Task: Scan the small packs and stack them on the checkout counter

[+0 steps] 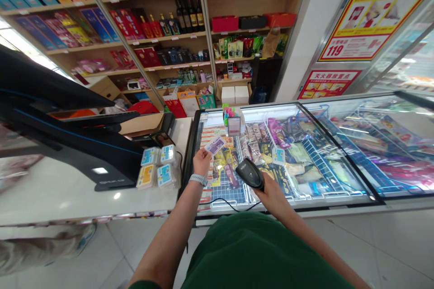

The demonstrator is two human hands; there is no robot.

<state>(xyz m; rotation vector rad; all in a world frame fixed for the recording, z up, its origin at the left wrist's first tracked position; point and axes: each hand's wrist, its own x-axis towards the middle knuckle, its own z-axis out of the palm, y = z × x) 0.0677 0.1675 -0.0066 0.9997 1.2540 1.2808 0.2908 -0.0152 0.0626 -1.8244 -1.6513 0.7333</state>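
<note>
Slip (pixel 215 145), flat, purple & white, is held over the L part of the freezer (pixel 339 151); print can't be read. It's pinched at its near-L corner by the L hand (pixel 202 161), grip pressed together btwn thumb & fingers. A watch (pixel 198 179) w/ pale strap is worn on the L wrist.

Scanner (pixel 250 173), blk, is held above the freezer glass, R of the slip & apart from it. Its handle is wrapped by the R hand (pixel 270 189), grip closed round it; fingers are partly hidden. Whether the glass is touched by either hand can't be told. A blk cable (pixel 220 199) is draped along the freezer's near edge.

Packets (pixel 231 176) are seen thru the glass, sorted in wire baskets. On the freezer top, a tub (pixel 278 156) w/ blue label is set R of the scanner; a small grey sign (pixel 234 126) & a bright green/pink toy (pixel 226 115) are placed twd the far edge.

L of the freezer, 4 tubs, blue & orange labels, are stacked on the desk (pixel 68 203), next to a blk monitor (pixel 115 162). Behind the freezer, shelves (pixel 251 2) are filled w/ boxes & btls.
</note>
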